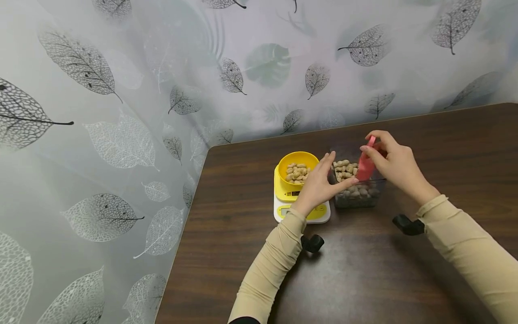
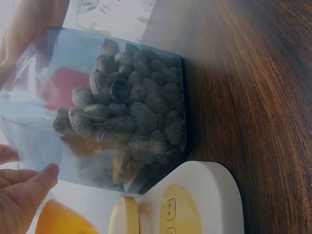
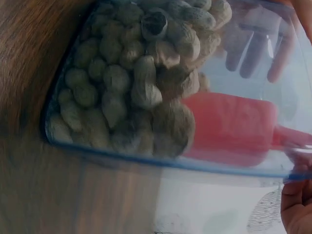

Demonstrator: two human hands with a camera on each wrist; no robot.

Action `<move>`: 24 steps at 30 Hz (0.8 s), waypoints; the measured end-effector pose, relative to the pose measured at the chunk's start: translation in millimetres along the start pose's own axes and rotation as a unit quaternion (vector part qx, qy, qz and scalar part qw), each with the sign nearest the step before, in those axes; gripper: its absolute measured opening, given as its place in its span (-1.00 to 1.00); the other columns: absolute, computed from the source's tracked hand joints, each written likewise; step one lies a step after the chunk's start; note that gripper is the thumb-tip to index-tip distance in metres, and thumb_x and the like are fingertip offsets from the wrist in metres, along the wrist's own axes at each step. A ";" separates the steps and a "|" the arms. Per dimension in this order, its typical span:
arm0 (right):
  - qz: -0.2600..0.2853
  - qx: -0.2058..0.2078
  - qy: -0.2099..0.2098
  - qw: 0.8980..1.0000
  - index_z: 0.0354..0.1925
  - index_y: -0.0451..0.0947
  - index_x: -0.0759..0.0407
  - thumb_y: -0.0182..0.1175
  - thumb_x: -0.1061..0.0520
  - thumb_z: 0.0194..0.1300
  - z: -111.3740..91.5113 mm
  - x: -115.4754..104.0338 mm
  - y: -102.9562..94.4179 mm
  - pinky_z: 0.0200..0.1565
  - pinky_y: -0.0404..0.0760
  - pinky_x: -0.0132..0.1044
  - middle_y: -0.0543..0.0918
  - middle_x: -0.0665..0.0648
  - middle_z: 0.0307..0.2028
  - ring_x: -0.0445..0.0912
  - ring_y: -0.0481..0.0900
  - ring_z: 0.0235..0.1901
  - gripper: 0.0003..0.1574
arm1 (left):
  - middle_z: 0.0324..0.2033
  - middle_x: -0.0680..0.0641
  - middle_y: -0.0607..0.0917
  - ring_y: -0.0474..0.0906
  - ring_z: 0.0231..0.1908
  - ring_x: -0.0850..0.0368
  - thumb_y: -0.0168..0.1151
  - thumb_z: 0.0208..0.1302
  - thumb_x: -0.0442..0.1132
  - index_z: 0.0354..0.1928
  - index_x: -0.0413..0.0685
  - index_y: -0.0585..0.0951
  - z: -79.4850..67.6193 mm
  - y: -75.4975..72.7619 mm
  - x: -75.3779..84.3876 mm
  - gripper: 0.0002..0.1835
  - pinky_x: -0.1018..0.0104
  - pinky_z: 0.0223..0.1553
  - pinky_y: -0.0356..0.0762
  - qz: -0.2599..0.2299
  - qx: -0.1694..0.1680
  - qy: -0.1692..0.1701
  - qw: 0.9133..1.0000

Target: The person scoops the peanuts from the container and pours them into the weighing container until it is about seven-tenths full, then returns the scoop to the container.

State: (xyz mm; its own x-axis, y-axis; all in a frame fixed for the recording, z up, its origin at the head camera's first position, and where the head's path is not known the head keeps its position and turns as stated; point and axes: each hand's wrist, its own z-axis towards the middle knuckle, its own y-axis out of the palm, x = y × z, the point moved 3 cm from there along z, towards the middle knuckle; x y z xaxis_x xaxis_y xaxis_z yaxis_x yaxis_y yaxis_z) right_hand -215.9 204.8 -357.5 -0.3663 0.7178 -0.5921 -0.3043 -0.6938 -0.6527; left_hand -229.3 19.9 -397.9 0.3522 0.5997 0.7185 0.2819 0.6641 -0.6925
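My right hand (image 1: 398,163) pinches the handle of a red scoop (image 1: 365,168), whose blade reaches down into a clear plastic container (image 1: 358,200). Unshelled peanuts (image 3: 114,78) fill the lower part of that container, and the scoop's blade meets them in the right wrist view. At the container's left side is my left hand (image 1: 317,185), its fingers extended and its thumb stretched along the front rim. Whether it presses on the wall is hard to tell. Beside the container, a yellow bowl (image 1: 284,161) holding peanuts (image 1: 297,173) sits on a yellow and white kitchen scale (image 1: 279,191).
The dark wooden table (image 1: 226,216) runs up to a wall (image 1: 162,90) with a leaf pattern behind and at the left. A black wrist mount (image 1: 312,243) hangs under the left forearm, another black mount (image 1: 408,225) by the right wrist.
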 end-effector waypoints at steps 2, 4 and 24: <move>0.005 0.011 0.015 1.000 0.05 0.34 0.20 0.10 0.04 0.34 0.4 1.6 -0.2 -0.68 0.26 -0.42 0.64 0.28 -0.43 -0.29 0.24 -0.73 -0.60 | 0.45 0.07 0.06 0.08 0.42 0.16 0.15 0.14 0.28 0.45 0.30 -0.03 0.1 -0.3 0.7 -0.09 0.04 0.33 0.26 0.001 -0.001 -0.001 1.000; 0.011 0.021 0.031 0.999 0.02 0.34 0.21 0.10 0.01 0.33 -0.4 3.5 -0.4 -0.69 0.22 -0.42 0.66 0.29 -0.42 -0.27 0.21 -0.74 -0.60 | 0.45 0.06 0.07 0.10 0.41 0.16 0.15 0.13 0.28 0.45 0.28 -0.02 0.2 -0.2 1.0 -0.09 0.02 0.32 0.26 0.002 -0.001 -0.002 1.000; 0.043 0.018 0.082 0.996 0.09 0.28 0.22 0.06 0.00 0.36 -17.1 17.0 0.8 -0.70 0.17 -0.38 0.41 -0.24 -0.64 -0.24 0.16 -0.75 -0.54 | 0.45 0.07 0.06 0.11 0.41 0.17 0.17 0.13 0.28 0.46 0.21 0.01 -0.7 -2.1 0.9 -0.07 0.02 0.33 0.24 -0.004 -0.001 -0.002 1.000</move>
State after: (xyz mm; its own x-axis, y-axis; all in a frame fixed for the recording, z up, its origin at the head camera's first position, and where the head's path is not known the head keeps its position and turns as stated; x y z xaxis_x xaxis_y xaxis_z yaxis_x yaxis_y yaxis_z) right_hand -207.3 217.5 -376.1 -0.2444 0.6539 -0.7160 -0.3103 -0.7523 -0.5812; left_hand -229.0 18.7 -395.9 0.3464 0.5958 0.7246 0.2858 0.6687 -0.6864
